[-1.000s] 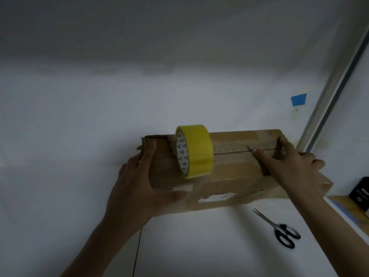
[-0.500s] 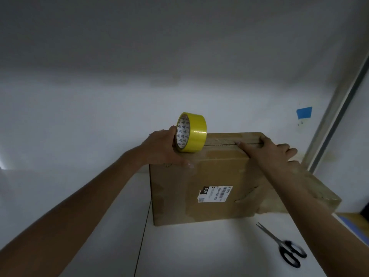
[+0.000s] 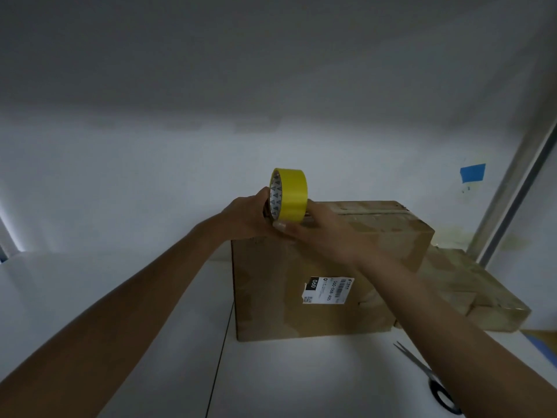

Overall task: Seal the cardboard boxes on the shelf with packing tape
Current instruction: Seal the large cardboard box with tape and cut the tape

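Observation:
A brown cardboard box (image 3: 301, 315) with a white shipping label stands on the white shelf (image 3: 286, 381). Its top flaps meet in a seam toward the right. A yellow roll of packing tape (image 3: 291, 196) stands on edge at the box's top left corner. My left hand (image 3: 250, 215) grips the roll from the left side. My right hand (image 3: 319, 230) holds the roll's lower right, thumb pressed on the tape at the box's top edge. A second, flatter cardboard box (image 3: 470, 294) lies behind to the right.
Black-handled scissors (image 3: 434, 384) lie on the shelf at the lower right. A metal upright (image 3: 518, 188) runs along the right side, with a blue tape patch (image 3: 472, 172) on the white back wall. A dark seam (image 3: 220, 357) divides the shelf surface.
The view has dropped, showing the box's front face. My right hand left the seam on top and moved left to the tape roll. My left hand still holds the roll at the top left corner.

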